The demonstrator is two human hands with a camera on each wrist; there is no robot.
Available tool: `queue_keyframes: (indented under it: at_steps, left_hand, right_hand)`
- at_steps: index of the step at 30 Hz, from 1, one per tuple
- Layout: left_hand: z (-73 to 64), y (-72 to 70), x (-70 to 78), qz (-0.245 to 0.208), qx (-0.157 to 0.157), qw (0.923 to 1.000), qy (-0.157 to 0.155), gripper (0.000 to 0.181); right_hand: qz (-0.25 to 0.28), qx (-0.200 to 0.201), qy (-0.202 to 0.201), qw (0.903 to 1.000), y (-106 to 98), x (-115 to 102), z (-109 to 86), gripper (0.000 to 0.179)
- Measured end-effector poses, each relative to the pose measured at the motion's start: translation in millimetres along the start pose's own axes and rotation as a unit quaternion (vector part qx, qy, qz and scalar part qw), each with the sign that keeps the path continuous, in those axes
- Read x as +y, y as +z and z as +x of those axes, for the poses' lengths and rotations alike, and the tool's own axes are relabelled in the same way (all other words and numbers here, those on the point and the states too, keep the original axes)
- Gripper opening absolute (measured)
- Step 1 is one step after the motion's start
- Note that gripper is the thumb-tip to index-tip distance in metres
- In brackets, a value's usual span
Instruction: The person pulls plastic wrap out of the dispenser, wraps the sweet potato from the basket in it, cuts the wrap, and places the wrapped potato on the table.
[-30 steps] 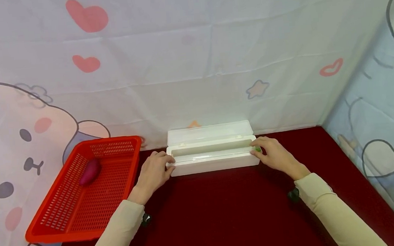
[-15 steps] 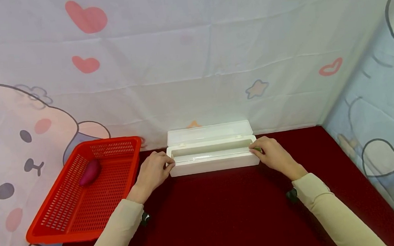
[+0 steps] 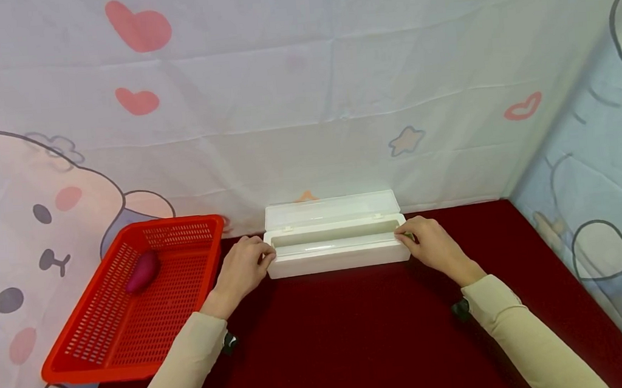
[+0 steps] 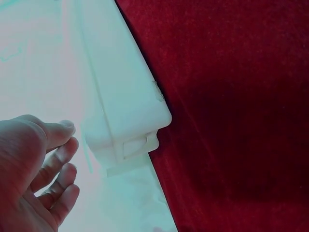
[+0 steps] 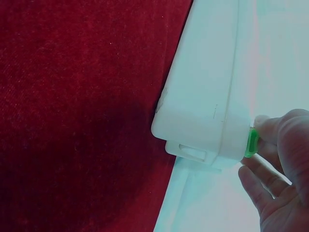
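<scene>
A long white cling film dispenser box (image 3: 338, 261) stands against the back wall, its clear lid (image 3: 331, 210) raised. A glossy strip of clear film (image 3: 326, 245) lies along its front edge. At the left end, my left hand (image 3: 242, 269) pinches thumb and forefinger together at the film's edge; the film between them is hardly visible. My right hand (image 3: 432, 245) pinches likewise at the right end. In the right wrist view a green slide cutter (image 5: 251, 142) sits on the box end, against the right thumb and forefinger, partly hidden by them.
A red plastic basket (image 3: 138, 369) stands at the left with a purple sweet potato (image 3: 143, 272) in it. Dark red cloth (image 3: 350, 343) covers the table. A printed white curtain (image 3: 303, 97) rises directly behind the box.
Both hands have drawn thumb and forefinger together into a pinch at the two ends of the box. The box and basket have not moved.
</scene>
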State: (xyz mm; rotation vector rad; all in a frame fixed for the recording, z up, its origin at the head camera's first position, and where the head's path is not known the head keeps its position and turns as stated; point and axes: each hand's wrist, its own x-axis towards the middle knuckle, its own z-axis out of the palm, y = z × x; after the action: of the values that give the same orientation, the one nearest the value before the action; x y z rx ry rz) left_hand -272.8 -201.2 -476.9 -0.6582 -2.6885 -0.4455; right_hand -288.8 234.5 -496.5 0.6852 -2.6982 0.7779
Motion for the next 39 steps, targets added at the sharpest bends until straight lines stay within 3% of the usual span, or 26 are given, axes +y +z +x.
queue_keyframes:
  at_steps: [24, 39]
  left_hand:
    - [4.6, -4.7, -2.7, -0.021, -0.001, 0.9996, -0.019, 0.01]
    - [6.2, -11.4, -0.1, -0.029, 0.02, 0.9994, -0.002, 0.009]
  right_hand:
    - [0.005, 0.019, -0.019, 0.9996, -2, 1, 2.5, 0.011]
    - [0.006, 0.03, -0.032, 0.999, -10, -1, 1.3, 0.013]
